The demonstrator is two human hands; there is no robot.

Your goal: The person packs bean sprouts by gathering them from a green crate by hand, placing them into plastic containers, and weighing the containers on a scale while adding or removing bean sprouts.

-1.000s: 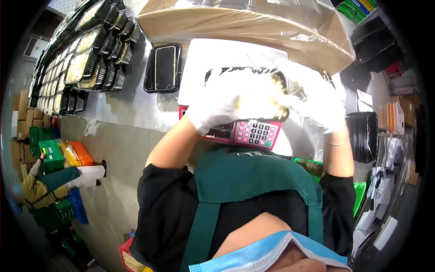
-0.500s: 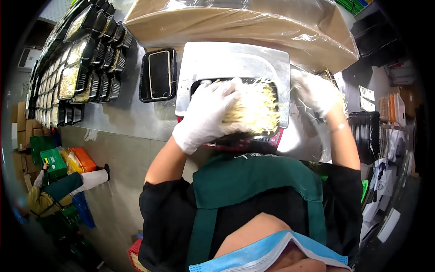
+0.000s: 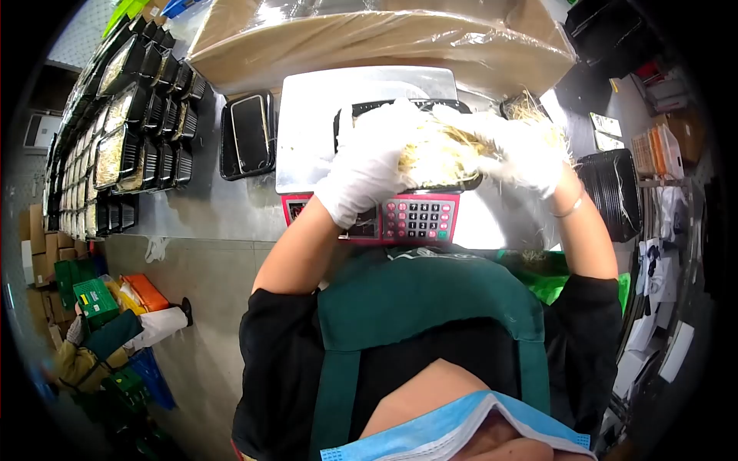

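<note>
A black plastic tray [image 3: 470,183] piled with pale bean sprouts [image 3: 438,157] sits on the metal plate of a scale [image 3: 307,127]. My left hand [image 3: 367,157], in a white glove, curls over the left part of the tray, its fingers pressed against the sprouts. From the right, my gloved right hand [image 3: 526,150] reaches over the tray's edge with fingers and thumb closed around a bunch of strands. Bright glare blurs the fingertips. Loose sprouts [image 3: 526,107] lie in a dark container just beyond my right hand.
Stacked filled trays [image 3: 115,157] stand at the left. Beside the scale is an empty black tray [image 3: 247,134]. A plastic-wrapped cardboard box [image 3: 384,42] lies behind. Nested black trays [image 3: 611,192] are at the right. A co-worker [image 3: 100,346] is on the floor side, lower left.
My right hand has moved left from beside the scale to the tray, bringing strands against the sprouts. My left hand stays at the tray. The view has shifted, showing more of the scale's keypad.
</note>
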